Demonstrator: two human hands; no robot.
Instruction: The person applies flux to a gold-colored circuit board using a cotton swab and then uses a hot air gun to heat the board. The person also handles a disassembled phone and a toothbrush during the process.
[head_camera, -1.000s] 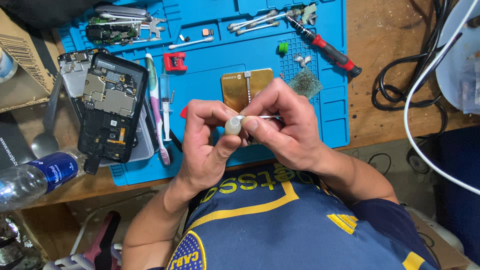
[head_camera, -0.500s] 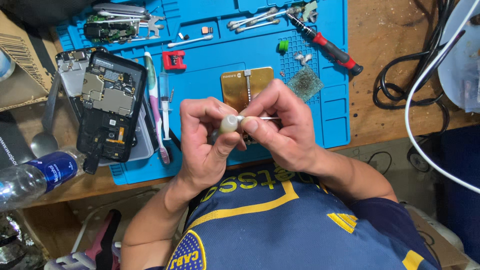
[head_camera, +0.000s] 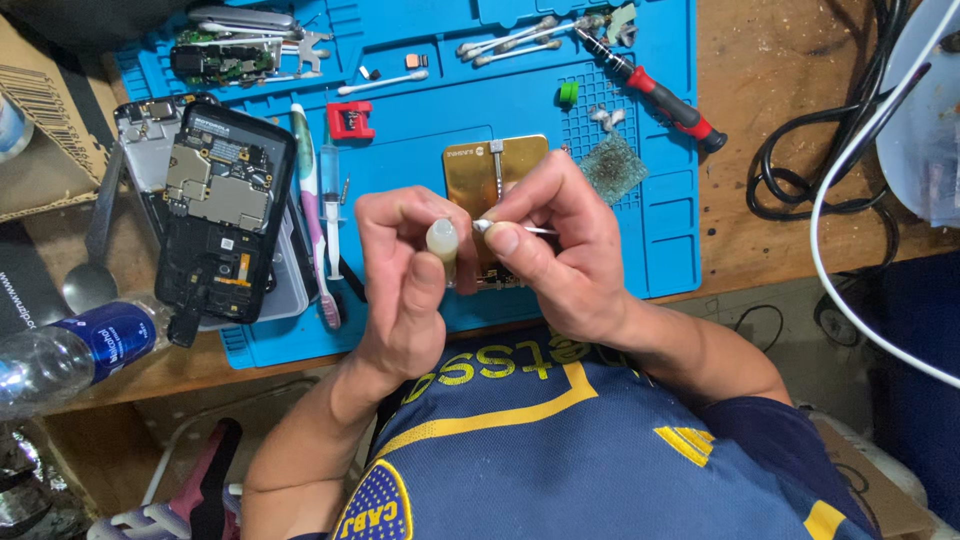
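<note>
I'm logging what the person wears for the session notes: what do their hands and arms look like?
Both hands are bare: no gloves, rings or watch show on the left hand or the right hand. The forearms are uncovered too. The person wears a dark blue short-sleeved jersey with yellow stripes, a round crest at the lower edge and yellow lettering across the chest. The fingers have short nails.

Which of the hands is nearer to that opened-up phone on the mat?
Left. The left hand, holding a small pale bottle, is just beside the phone, with a toothbrush between. The right hand is farther off, beyond the left.
</note>
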